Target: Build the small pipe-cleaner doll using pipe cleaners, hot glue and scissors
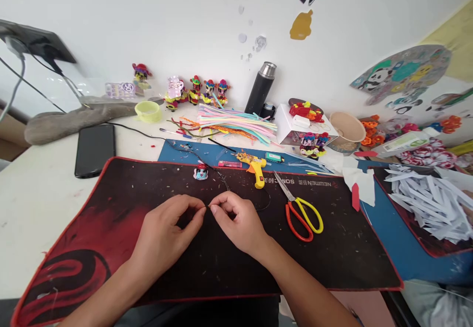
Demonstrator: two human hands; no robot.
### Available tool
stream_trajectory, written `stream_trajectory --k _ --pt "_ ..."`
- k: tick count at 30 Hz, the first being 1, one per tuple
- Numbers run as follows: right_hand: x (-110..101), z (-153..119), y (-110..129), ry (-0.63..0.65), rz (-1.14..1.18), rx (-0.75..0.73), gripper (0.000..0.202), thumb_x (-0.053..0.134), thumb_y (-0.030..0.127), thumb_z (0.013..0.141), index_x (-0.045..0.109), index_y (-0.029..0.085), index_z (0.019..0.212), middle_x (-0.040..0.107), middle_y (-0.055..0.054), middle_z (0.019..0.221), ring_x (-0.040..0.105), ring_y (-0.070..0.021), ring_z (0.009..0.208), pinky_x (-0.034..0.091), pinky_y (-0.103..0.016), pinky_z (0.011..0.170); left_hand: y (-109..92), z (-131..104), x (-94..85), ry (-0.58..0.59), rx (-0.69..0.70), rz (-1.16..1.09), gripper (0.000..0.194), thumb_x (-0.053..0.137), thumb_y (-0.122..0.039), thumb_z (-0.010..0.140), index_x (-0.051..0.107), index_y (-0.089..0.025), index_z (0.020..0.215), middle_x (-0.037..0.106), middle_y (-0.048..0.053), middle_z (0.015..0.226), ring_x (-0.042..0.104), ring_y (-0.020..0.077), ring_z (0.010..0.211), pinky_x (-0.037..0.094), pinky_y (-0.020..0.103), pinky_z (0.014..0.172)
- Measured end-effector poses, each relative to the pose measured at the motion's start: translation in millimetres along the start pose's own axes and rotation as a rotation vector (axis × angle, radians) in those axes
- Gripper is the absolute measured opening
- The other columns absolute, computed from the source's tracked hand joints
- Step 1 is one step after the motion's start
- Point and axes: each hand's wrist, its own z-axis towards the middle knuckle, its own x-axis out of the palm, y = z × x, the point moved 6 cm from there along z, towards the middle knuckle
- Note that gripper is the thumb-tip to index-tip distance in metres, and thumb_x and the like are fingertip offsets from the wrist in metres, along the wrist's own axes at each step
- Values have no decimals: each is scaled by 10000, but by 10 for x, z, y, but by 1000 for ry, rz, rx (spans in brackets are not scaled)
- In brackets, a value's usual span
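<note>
Over the middle of the black-and-red desk mat (332, 248), my left hand (168, 223) and my right hand (238, 221) meet almost fingertip to fingertip. Each is closed in a pinch of thumb and forefinger. A tiny, thin piece seems to lie between them, too small to name. Just beyond my fingers lies a small doll head (200, 172) with a light blue face and red top. A yellow hot glue gun (256, 169) rests past my right hand. Scissors (299, 209) with one red and one yellow handle lie to its right, blades pointing away.
Pastel pipe cleaners (236, 122) lie in a bundle before a black thermos (261, 88). Several small figures (209, 90) stand along the wall. A phone (95, 150) is at left, near a yellow tape roll (148, 112). White paper strips (432, 204) are heaped at right.
</note>
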Motion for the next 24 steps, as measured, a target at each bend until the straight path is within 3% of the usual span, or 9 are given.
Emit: stream_trajectory --k 18,24 --pt "54 -3 7 11 -39 2 53 634 243 927 632 225 877 507 87 587 461 -105 519 376 -233 565 -95 -33 13 -14 194 150 184 566 -270 1068 708 -233 957 787 5 866 730 180 740 542 303 721" --pt "74 13 -19 -14 -33 -12 53 628 240 892 611 225 844 450 101 560 415 -99 503 372 -230 563 -157 -33 -15 -44 323 252 178 542 -202 1082 699 -213 1000 803 7 896 741 185 758 543 320 767"
